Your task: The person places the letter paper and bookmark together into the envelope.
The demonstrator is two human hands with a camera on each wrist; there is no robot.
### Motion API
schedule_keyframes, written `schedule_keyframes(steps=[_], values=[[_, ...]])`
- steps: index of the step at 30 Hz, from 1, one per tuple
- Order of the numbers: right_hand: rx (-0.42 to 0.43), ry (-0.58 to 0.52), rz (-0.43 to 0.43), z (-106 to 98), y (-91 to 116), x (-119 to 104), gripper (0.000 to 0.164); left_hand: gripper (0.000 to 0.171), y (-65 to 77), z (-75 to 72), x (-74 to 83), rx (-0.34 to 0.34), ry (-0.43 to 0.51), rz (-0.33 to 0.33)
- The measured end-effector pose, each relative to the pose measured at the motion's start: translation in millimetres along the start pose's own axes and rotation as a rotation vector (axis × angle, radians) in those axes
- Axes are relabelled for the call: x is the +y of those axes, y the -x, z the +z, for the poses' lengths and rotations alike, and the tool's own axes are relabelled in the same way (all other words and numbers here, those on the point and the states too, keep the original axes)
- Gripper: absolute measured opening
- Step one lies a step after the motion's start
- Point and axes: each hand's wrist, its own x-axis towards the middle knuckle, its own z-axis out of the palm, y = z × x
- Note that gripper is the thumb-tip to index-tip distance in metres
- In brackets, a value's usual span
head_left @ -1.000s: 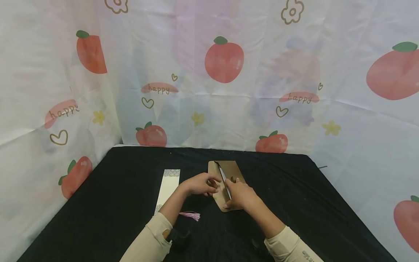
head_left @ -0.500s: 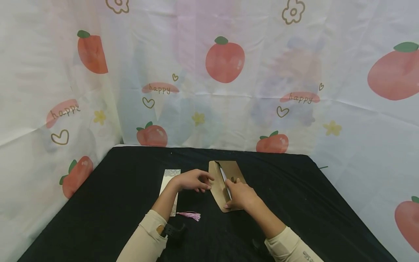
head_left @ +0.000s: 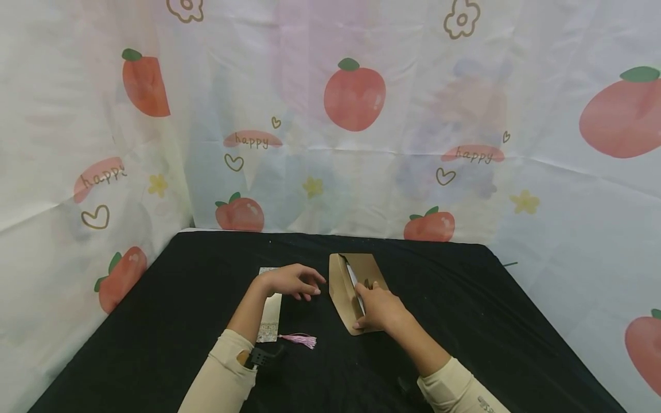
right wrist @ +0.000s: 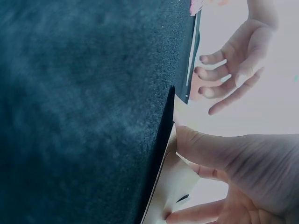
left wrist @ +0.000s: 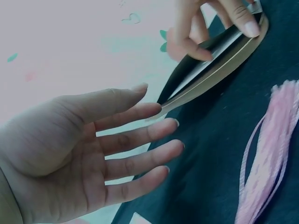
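Observation:
A brown kraft envelope [head_left: 342, 292] lies on the black cloth, its mouth gaping and a white sheet [head_left: 352, 274] showing inside. My right hand [head_left: 383, 308] holds it at the near end. In the left wrist view, the right thumb rests on the rim of the mouth while another fingertip reaches the opening. My left hand [head_left: 291, 281] hovers left of the envelope with relaxed fingers and nothing in them. Beneath the left hand lies a pale bookmark [head_left: 270, 315] with patterned ends, partly hidden by the hand and wrist. Its pink tassel [head_left: 300, 340] spreads to the right.
The black cloth [head_left: 439, 344] covers the table. White printed curtains [head_left: 356, 189] with fruit and hearts stand behind it and along both sides. A dark band [head_left: 260, 357] sits on the left wrist.
My left hand has drawn away from the envelope, moving left over the bookmark. The right hand and the envelope stay in place.

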Motion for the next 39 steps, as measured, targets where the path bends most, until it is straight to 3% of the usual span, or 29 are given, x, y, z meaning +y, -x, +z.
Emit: schedule_keyframes(steps=[9, 39], values=[[-0.002, -0.003, 0.003, 0, 0, -1, 0.072, 0.04, 10.1, -13.9, -15.8, 0.037, 0.012, -0.022], [0.003, -0.007, -0.003, 1, 0, -1, 0.074, 0.044, 28.1, -28.5, -33.4, 0.119, 0.05, -0.093]])
